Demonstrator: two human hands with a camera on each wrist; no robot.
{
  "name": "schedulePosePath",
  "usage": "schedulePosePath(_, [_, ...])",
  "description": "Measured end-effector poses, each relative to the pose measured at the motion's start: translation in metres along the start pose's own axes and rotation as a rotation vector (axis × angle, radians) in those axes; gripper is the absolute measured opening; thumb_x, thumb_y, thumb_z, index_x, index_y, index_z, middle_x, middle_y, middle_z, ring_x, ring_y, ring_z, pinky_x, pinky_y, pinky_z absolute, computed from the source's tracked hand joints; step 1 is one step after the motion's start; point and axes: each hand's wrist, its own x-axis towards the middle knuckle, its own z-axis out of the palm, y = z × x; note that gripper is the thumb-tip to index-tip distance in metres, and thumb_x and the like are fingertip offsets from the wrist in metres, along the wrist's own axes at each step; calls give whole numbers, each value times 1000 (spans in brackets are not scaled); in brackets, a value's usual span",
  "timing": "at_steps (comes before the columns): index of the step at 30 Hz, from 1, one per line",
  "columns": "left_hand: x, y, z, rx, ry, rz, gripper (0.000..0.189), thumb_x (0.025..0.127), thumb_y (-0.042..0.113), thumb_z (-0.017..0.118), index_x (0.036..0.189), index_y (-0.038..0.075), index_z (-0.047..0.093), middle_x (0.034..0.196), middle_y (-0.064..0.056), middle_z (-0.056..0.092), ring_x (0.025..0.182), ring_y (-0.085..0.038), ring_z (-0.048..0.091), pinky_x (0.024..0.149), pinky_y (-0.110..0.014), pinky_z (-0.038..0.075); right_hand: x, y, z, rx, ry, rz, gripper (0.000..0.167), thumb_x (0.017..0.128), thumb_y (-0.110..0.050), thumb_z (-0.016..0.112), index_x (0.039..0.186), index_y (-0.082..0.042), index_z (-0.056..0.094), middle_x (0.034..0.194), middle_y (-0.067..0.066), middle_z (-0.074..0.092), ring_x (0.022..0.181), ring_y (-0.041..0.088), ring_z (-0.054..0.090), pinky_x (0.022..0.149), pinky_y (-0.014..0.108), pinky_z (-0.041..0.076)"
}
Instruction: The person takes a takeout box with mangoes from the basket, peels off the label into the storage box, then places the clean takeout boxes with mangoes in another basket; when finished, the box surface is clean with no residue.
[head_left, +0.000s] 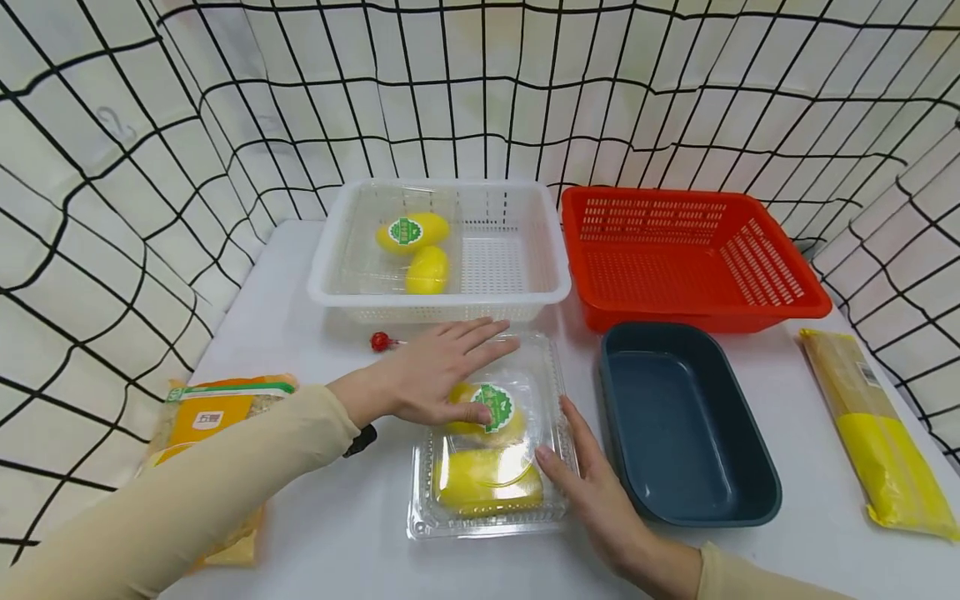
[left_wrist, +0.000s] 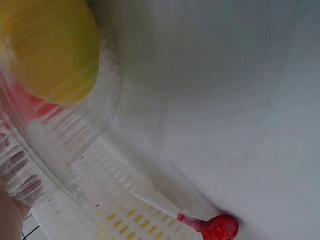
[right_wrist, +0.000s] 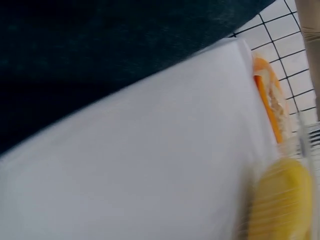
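A clear plastic clamshell box (head_left: 551, 354) with a closed lid lies mid-table. Inside are two yellow mangoes, one with a green-and-white label (head_left: 501, 408) near the box's middle and a second mango (head_left: 468, 492) nearer the front edge. My left hand (head_left: 438, 371) lies across the lid with straight, spread fingers, its thumb over the label. At the box's right side, my right hand (head_left: 600, 492) touches the edge with extended fingers, the thumb by the lid. The left wrist view shows a mango (left_wrist: 60, 50) through ridged plastic; the right wrist view shows a blurred mango (right_wrist: 282, 200).
Behind the box stands a white basket (head_left: 326, 287) holding another clear box with two mangoes. A red basket (head_left: 690, 312) and a dark blue tray (head_left: 686, 417) stand to the right, beside a yellow packet (head_left: 877, 442). A red lollipop (head_left: 381, 341) and an orange packet (head_left: 213, 417) lie left.
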Motion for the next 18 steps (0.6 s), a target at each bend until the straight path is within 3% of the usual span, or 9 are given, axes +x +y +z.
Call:
schedulePosePath(7, [-1, 1, 9, 8, 11, -21, 97, 93, 69, 51, 165, 12, 20, 171, -11, 21, 156, -35, 26, 125, -56, 27, -1, -20, 1, -281, 29, 71, 100, 91, -54, 69, 166, -20, 12, 171, 18, 17, 155, 45, 19, 116, 76, 23])
schedulePosePath(11, [-4, 4, 9, 37, 11, -55, 100, 93, 76, 44, 164, 9, 20, 171, -11, 21, 156, -34, 27, 125, -55, 27, -2, -33, 2, -429, 7, 47, 111, 87, -58, 71, 164, -7, 11, 168, 24, 19, 152, 48, 26, 112, 76, 30])
schedulePosePath(15, [-10, 9, 10, 64, 24, -100, 109, 90, 87, 22, 164, 6, 20, 171, -14, 22, 154, -37, 30, 124, -54, 29, 0, -40, 2, -503, -15, -6, 114, 85, -57, 74, 163, -2, 12, 168, 22, 20, 151, 46, 30, 113, 72, 34])
schedulePosePath(18, [-14, 15, 11, 76, 22, -161, 110, 90, 86, 26, 163, 4, 21, 171, -15, 22, 153, -39, 32, 122, -54, 32, 3, -47, 2, -569, -29, -44, 118, 83, -58, 76, 162, 1, 11, 168, 23, 17, 151, 46, 29, 113, 71, 35])
